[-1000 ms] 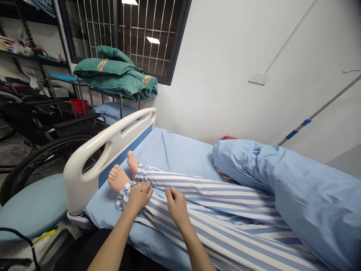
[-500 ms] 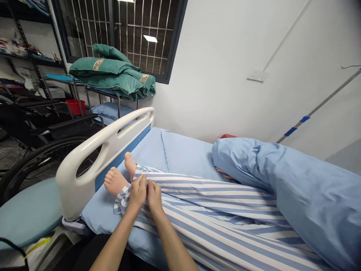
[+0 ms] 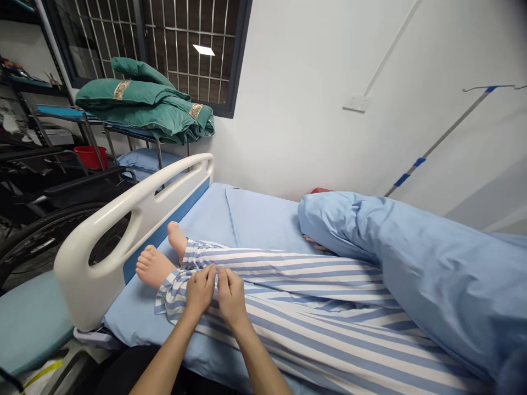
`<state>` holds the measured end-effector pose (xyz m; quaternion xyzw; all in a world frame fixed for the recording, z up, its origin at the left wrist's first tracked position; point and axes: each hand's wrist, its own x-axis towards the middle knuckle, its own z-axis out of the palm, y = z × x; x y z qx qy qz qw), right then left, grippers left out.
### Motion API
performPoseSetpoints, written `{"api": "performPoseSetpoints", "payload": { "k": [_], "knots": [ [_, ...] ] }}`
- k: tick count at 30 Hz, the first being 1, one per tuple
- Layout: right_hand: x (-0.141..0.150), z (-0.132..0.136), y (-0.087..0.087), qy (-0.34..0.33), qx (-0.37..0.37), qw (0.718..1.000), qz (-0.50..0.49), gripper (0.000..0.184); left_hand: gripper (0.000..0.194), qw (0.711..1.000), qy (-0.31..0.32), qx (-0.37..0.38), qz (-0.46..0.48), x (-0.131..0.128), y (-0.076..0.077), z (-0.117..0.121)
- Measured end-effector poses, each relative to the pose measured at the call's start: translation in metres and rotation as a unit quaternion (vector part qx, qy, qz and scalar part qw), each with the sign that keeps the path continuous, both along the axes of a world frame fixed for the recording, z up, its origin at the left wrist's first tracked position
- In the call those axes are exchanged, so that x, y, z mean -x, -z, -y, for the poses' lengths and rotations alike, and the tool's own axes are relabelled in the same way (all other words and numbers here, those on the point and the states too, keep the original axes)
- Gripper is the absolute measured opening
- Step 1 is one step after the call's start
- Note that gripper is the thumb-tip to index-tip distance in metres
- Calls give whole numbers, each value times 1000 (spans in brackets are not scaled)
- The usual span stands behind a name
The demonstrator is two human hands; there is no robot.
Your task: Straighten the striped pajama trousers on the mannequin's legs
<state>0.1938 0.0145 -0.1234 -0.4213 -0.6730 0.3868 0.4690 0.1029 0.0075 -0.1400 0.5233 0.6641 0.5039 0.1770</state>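
Note:
Two legs in blue-and-white striped trousers [image 3: 288, 269] lie along the bed, their smooth, doll-like bare feet [image 3: 154, 267] by the footboard. Over the nearer lower leg, my left hand [image 3: 201, 289] is closed, fingers curled under. Beside it my right hand [image 3: 230, 293] is closed too, thumb against the bent forefinger. The thumb sides of both hands nearly meet. Whatever their fingers may grip is hidden; both seem to touch or hover just above the trouser leg. A blue quilt [image 3: 432, 274] covers the upper body at the right.
A white footboard [image 3: 78, 285] closes the bed's left end. Beyond it stand a wheelchair [image 3: 78, 189], a teal stool seat [image 3: 33, 318] and a rack with green folded bedding [image 3: 144, 107]. A drip pole [image 3: 436, 140] leans along the wall, right. Light-blue sheet [image 3: 255, 219] shows behind the legs.
My right hand has moved left until it sits against my left hand over the lower leg. Both stay closed. The view has turned right, showing the drip pole's hooks.

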Motion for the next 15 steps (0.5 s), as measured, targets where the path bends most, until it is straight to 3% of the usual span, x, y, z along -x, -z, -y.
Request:
{"api": "performPoseSetpoints", "payload": {
  "k": [3, 8, 10, 15],
  "knots": [
    [-12, 6, -1, -3, 12, 1000, 20, 37, 37, 999, -9, -9, 31, -7, 3, 2],
    [-37, 13, -6, -10, 1, 1000, 9, 36, 31, 991, -70, 3, -117, -20, 2, 7],
    [-48, 13, -5, 2, -7, 1000, 30, 36, 33, 991, -87, -2, -106, -29, -2, 8],
    [-72, 16, -2, 10, -25, 998, 51, 35, 37, 1000, -15, -10, -26, -60, -9, 9]
  ]
}}
